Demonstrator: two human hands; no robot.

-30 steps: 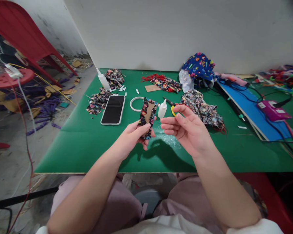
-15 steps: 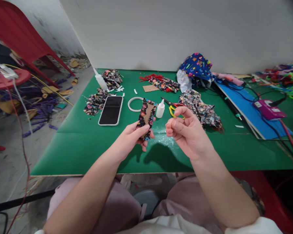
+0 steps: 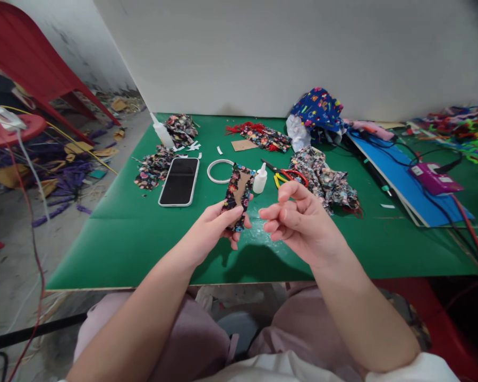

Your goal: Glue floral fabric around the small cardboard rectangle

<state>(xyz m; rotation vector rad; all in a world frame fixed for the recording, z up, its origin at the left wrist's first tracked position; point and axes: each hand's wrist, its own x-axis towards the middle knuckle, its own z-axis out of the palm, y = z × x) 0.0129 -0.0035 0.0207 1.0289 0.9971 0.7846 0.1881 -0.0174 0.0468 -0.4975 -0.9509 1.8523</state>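
Pinched between the thumb and fingers of my left hand [image 3: 213, 223] is a strip of brown card edged with black floral fabric [image 3: 239, 193], tilted above the table. To its right, my right hand [image 3: 302, 225] hovers with its fingers bent but apart, and I see nothing in them. A small white squeeze bottle [image 3: 259, 182] stands just behind, between the two hands. Scissors with red and yellow handles [image 3: 295, 175] lie behind the right hand, partly covered by it. Beyond the strip rests a white ring [image 3: 212, 171], like a tape roll.
On the green table [image 3: 123, 249] lie a phone [image 3: 179, 181], floral fabric heaps [image 3: 322, 172], a brown card piece [image 3: 244, 145] and another white bottle [image 3: 163, 133]. At right are a blue folder [image 3: 414, 183], a purple box [image 3: 436, 178] and cables. A white panel [image 3: 223, 58] rises behind.
My right hand's fingers have loosened and stretched left, nearer the strip. My left hand keeps its hold on the strip. The whole view has shifted slightly.
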